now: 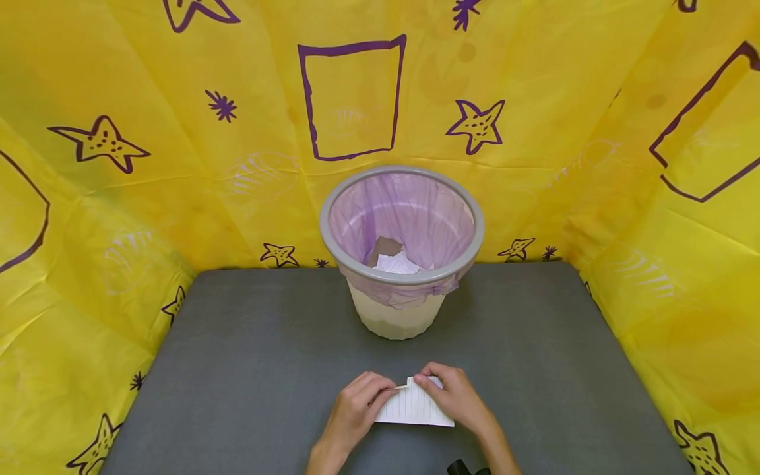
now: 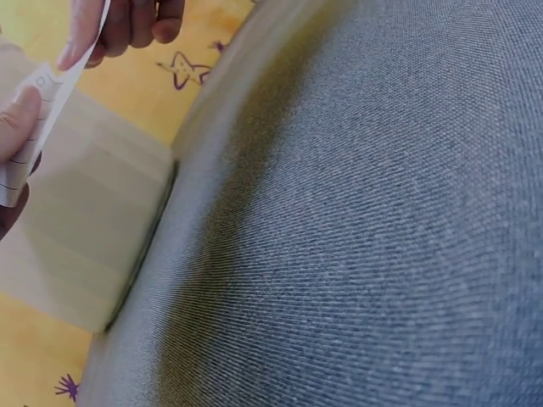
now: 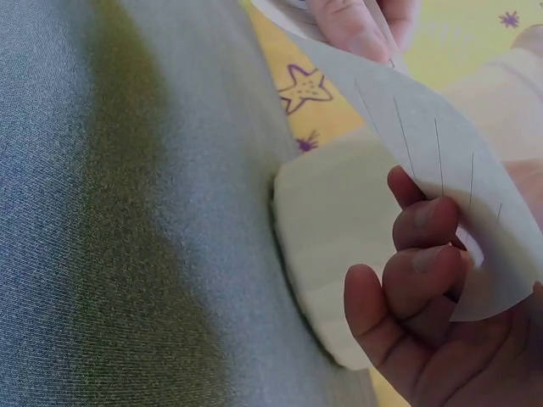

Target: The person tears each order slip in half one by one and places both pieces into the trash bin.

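Note:
A lined sheet of white paper is held between both hands above the grey table, in front of the bin. My left hand pinches its left side between thumb and fingers. My right hand grips the upper right part, thumb on the near face. Between the hands the top edge looks uneven, with a narrow piece at the left fingertips; whether it is torn or folded I cannot tell. In the right wrist view the paper curves over the right hand's curled fingers.
A waste bin with a grey rim and a purple liner stands behind the hands. Inside lie white paper scraps and a brownish piece. Yellow patterned cloth surrounds the grey table. A black object shows by the right wrist.

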Available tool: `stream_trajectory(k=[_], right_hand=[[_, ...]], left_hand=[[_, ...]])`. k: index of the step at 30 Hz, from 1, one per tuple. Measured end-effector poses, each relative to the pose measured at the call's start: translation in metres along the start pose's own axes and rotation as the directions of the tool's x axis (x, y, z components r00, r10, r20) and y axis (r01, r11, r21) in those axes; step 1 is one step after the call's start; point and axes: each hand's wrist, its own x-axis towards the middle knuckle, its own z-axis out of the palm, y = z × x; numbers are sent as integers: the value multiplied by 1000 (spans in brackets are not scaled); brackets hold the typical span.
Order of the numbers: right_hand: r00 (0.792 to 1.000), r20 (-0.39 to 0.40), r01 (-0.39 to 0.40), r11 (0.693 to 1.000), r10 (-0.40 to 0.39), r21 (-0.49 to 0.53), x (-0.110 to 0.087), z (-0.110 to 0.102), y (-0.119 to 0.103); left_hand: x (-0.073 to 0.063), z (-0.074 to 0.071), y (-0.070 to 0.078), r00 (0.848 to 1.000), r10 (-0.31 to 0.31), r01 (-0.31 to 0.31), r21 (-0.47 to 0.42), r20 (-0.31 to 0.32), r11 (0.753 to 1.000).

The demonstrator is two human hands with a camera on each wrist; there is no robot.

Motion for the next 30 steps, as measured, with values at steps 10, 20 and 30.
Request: stream_trajectory(k=[10, 20, 30], right_hand=[[999, 23, -32, 999, 32, 0, 0, 0, -2], [998, 25, -60, 998, 60, 4, 0, 0, -3], [996, 19, -88, 996, 89, -14, 0, 3, -2]], left_hand=[[-2, 0, 2, 1000, 24, -24, 6, -5, 1000], [-2, 1, 0, 998, 66, -66, 16, -21, 998], [-1, 1, 1, 992, 116, -117, -3, -45, 993]])
